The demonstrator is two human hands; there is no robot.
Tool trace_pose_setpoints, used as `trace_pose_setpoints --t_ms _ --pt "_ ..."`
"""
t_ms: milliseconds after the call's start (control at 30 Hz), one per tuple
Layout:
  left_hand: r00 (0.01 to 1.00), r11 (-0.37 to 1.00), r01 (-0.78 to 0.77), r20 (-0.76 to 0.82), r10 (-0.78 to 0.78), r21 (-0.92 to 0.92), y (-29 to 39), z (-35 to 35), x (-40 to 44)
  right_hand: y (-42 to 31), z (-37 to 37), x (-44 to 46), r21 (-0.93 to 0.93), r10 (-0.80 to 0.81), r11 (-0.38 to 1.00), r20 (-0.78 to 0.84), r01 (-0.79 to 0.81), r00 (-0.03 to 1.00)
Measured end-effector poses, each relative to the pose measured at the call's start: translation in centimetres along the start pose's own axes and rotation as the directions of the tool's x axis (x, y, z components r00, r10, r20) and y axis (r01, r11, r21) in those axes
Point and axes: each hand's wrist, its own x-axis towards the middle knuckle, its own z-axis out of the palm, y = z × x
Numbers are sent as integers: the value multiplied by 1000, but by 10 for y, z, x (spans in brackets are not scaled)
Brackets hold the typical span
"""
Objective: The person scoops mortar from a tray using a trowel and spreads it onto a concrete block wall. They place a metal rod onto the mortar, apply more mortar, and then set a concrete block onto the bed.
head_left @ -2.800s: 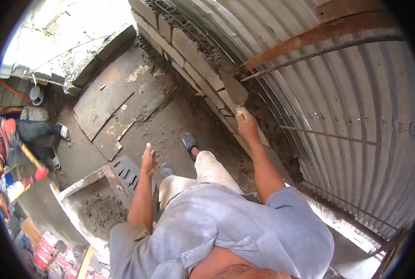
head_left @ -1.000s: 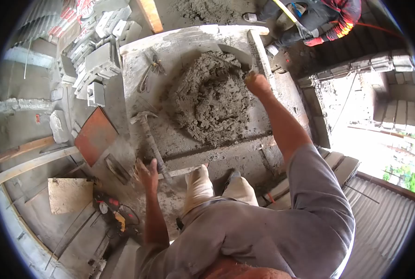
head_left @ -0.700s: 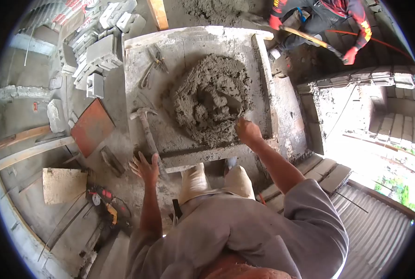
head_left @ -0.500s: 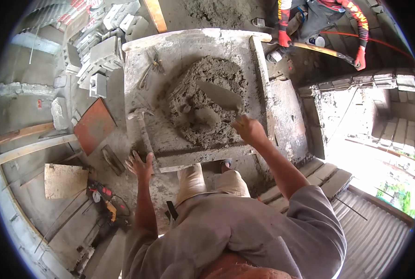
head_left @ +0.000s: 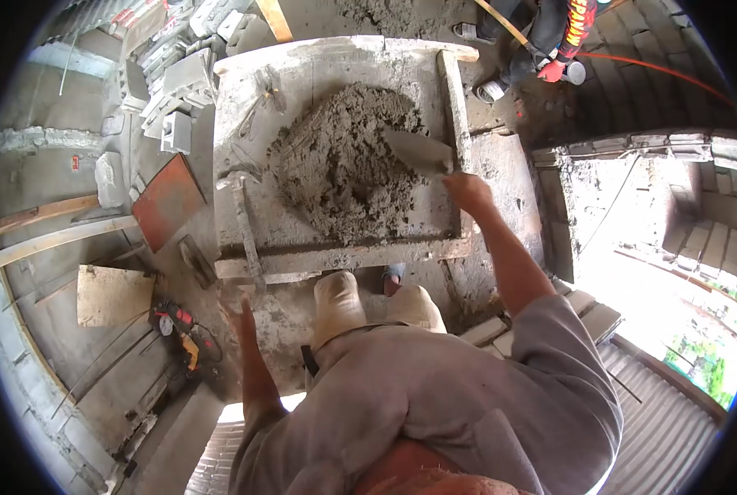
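Note:
My right hand (head_left: 469,195) is closed around the handle of a trowel (head_left: 420,153). The trowel's broad blade points left, over the right side of a heap of wet mortar (head_left: 344,165). That heap sits in a shallow wooden mixing box (head_left: 344,257). My left hand (head_left: 236,307) is off the box's near left corner, somewhat blurred, with fingers stretched out and nothing seen in them. A hammer (head_left: 245,227) rests across the box's near edge, just beyond that hand. Pliers-like tools (head_left: 263,97) lie at the box's far left.
Concrete blocks (head_left: 176,132) are piled at the far left. A reddish board (head_left: 168,202) and a power tool (head_left: 185,330) lie on the left floor. At the upper right, a co-worker's red-gloved hand (head_left: 552,72) is near a long handle. A bright opening (head_left: 624,214) is at right.
My right hand and the trowel have moved right, and a mound in the mortar is gone. My left hand has come away from the box edge. The co-worker has shifted.

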Motion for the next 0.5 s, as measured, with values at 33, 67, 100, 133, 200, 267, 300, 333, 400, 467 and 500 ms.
trace_pose_setpoints --t_ms 33,67,100,133,200,267,300,333,400,467,500 --pt "994 994 100 28 -102 46 -16 2 -13 19 -3 -6 82 29 996 -89 -22 996" --pt "992 992 114 42 -116 48 -29 1 -27 25 -13 -17 183 29 983 -144 -2 989" --pt "974 980 195 115 -197 28 -41 2 -40 28 -26 -25 279 33 960 -197 24 980" --pt "945 962 274 184 -271 12 -51 0 -51 39 -17 -19 314 176 943 -181 -112 968" --pt "947 963 263 172 -270 63 -104 15 -63 38 -18 -14 252 193 956 -155 -151 969" --pt "952 963 245 159 -261 115 -99 15 -62 30 -20 -12 165 182 974 -166 -154 969" --pt "985 985 151 68 -156 82 -80 8 -64 29 -14 -16 160 188 974 -160 -162 969" --pt "998 997 55 -21 -54 58 -44 -3 -69 31 -5 -22 91 -41 994 -156 56 987" --pt "961 953 -274 -86 264 -130 26 -5 -63 1 -13 -45 131 -1 991 -1 1 1000" --pt "867 855 -485 26 497 -184 115 15 -52 2 26 -53 -6 -59 998 222 62 973" --pt "652 622 -752 -114 749 -217 163 29 -53 -18 22 -72 101 -18 995 243 -7 970"
